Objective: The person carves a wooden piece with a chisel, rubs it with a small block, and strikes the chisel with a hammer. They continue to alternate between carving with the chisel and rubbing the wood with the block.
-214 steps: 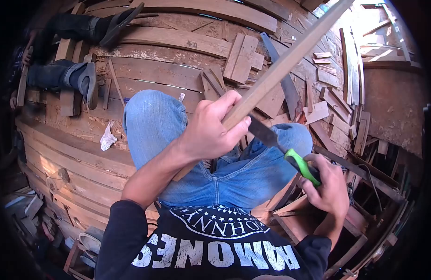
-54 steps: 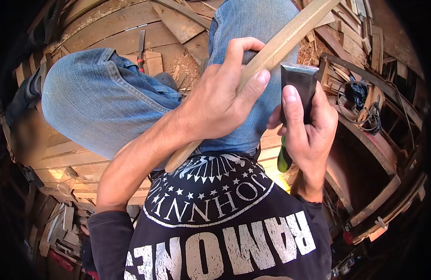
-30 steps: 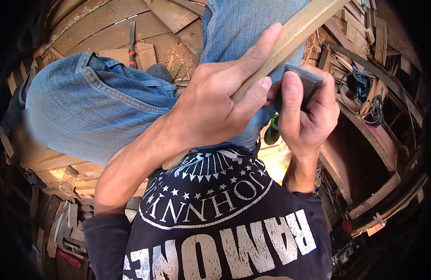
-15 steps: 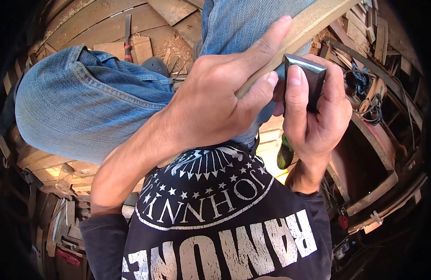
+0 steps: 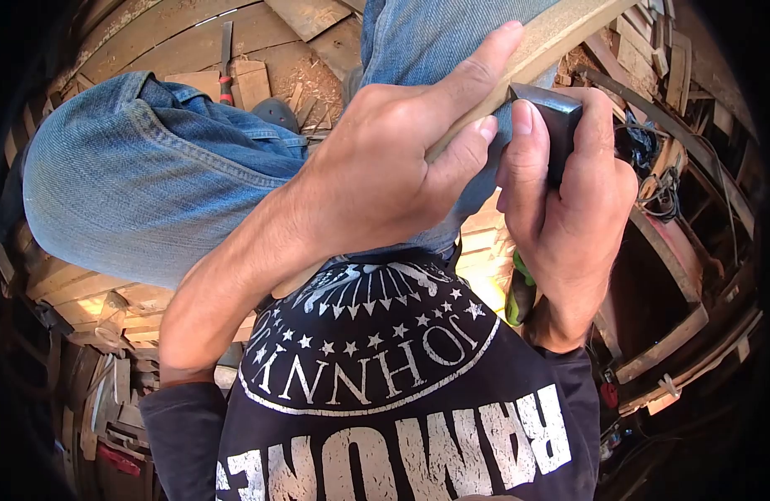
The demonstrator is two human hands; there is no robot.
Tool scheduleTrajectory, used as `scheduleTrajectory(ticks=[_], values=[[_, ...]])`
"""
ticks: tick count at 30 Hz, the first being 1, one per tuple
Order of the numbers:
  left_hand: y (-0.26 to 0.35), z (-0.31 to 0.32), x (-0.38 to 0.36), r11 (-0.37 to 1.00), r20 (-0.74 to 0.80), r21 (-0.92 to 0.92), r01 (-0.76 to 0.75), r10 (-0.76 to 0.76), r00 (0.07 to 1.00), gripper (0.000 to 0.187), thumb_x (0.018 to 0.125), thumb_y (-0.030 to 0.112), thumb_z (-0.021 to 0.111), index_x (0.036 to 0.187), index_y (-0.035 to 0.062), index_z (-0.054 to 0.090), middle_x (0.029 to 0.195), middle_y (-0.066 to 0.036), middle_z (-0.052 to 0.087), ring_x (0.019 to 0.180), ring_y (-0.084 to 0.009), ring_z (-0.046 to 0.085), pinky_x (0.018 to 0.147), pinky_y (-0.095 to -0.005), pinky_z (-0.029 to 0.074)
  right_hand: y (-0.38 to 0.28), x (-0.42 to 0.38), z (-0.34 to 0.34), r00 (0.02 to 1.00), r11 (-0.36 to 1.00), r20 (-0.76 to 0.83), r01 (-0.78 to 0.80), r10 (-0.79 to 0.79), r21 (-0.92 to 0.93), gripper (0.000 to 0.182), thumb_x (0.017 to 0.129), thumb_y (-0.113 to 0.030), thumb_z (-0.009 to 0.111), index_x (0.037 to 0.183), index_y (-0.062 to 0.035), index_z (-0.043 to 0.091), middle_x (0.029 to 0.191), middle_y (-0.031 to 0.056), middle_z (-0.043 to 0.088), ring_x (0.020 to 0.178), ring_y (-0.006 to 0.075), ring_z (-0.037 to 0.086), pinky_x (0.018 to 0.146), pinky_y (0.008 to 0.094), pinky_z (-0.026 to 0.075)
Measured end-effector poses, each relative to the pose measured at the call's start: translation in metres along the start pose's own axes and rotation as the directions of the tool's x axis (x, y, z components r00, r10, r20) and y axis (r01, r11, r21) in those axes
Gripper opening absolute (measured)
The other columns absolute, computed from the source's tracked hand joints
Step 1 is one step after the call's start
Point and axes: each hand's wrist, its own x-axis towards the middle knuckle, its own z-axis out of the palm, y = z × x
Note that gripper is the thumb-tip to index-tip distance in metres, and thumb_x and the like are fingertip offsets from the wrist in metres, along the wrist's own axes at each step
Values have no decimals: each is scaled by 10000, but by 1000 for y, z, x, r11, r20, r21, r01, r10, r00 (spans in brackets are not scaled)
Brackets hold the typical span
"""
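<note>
While left hand (image 5: 393,167) grips stick (image 5: 557,35) and right hand (image 5: 578,196) chisel (image 5: 562,125), a box (image 5: 663,344) lies shadowed.

The left hand (image 5: 393,167) grips a pale-brown wooden stick (image 5: 564,32) slanting toward two o'clock; at three o'clock from it, the right hand (image 5: 578,188) holds a flat, dark metal blade (image 5: 558,127) with a green-and-black handle (image 5: 522,292).

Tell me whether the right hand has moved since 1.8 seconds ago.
Yes: judged against the looped cable, the right hand, gripping the chisel, has shifted rightward in the view and now covers part of the loop's left side.
</note>
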Motion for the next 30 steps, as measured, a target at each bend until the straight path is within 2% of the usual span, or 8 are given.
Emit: scheduleTrajectory(ticks=[7, 12, 16, 18, 21, 25, 27, 30], values=[[-19, 14, -2, 995, -127, -95, -44, 31, 991, 603, 914, 106, 582, 1474, 29, 373, 793, -258, 659, 690, -420, 667, 623, -448, 532, -7, -4, 2, 996, 996, 12, -87, 87, 0, 156, 974, -102, 590, 1019, 26, 513, 583, 62, 598, 469, 134, 605, 448, 258, 445], [4, -15, 4, 965, 48, -237, 114, -105, 993, 598, 916, 113, 578, 1476, 45, 379, 780, -254, 657, 678, -408, 673, 612, -438, 530, -11, -4, 1, 995, 995, 1, -100, 100, -25, 146, 973, -99, 588, 1012, 22, 517, 586, 75, 594, 482, 162, 613, 464, 275, 451], [-12, 0, -1, 972, -91, -235, -1, -21, 996, 599, 915, 116, 578, 1477, 49, 382, 753, -244, 653, 650, -394, 672, 593, -432, 527, -9, -6, 3, 996, 995, 10, -93, 93, 26, 135, 967, -86, 588, 1011, 21, 518, 588, 82, 594, 487, 174, 617, 477, 288, 460], [0, -18, 4, 949, 73, -288, 126, -109, 991, 603, 914, 118, 579, 1481, 56, 382, 726, -233, 649, 621, -384, 666, 580, -424, 525, -10, -5, 2, 995, 995, 15, -99, 99, 10, 134, 966, -85, 589, 1007, 21, 518, 588, 85, 594, 488, 182, 617, 481, 293, 462], [-2, -2, -3, 991, -74, -132, -15, 5, 997, 610, 911, 123, 583, 1485, 67, 382, 714, -231, 646, 604, -377, 662, 574, -420, 523, -10, -8, 2, 993, 993, 26, -113, 113, -22, 134, 963, -83, 591, 1000, 22, 517, 588, 89, 594, 490, 196, 618, 486, 303, 464], [-19, 11, -4, 998, -71, -45, 33, -36, 997, 614, 908, 124, 588, 1485, 75, 384, 713, -231, 644, 604, -382, 659, 577, -422, 524, -10, -9, 3, 994, 994, 17, -110, 110, -11, 132, 965, -80, 589, 988, 24, 511, 586, 91, 592, 493, 213, 617, 487, 316, 462], [-10, 5, -5, 988, 34, -16, 156, -155, 987, 595, 929, 31, 552, 1496, 31, 373, 1361, -200, 581, 1152, -237, 635, 967, -308, 476, -5, -10, 4, 997, 997, 10, -79, 79, -4, 129, 969, -82, 585, 986, 23, 511, 584, 81, 593, 484, 191, 608, 475, 300, 454], [-8, 6, -5, 988, 33, -9, 156, -155, 987, 585, 936, 44, 554, 1493, 25, 376, 1371, -200, 572, 1189, -241, 615, 986, -312, 465, -3, -10, 2, 998, 998, -39, -57, 59, 38, 127, 977, -86, 580, 985, 20, 512, 581, 56, 591, 466, 140, 586, 450, 263, 432]])
